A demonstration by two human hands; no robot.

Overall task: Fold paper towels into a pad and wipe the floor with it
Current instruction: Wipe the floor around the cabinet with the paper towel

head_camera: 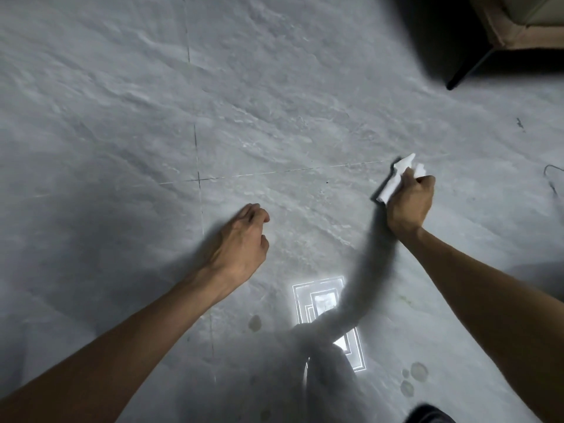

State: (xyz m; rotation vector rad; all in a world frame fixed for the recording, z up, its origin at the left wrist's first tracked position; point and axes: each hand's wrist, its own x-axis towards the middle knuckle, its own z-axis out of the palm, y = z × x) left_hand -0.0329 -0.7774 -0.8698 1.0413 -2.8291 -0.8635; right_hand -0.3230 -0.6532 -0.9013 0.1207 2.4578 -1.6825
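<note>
— Nearest the feet?
— Dull round spots [418, 370] on the grey marbled floor tiles [122, 117], closer in than both hands.
— Grips?
— Left hand [241, 239] is loosely curled and empty. Right hand [409, 206] is fisted round the folded white paper-towel pad [393, 181], which juts out beyond the fist, long axis slanting far-right. Judgement: the wipe must draw backward.

Home: grey floor tiles [274, 87], sofa [518, 22] corner.
</note>
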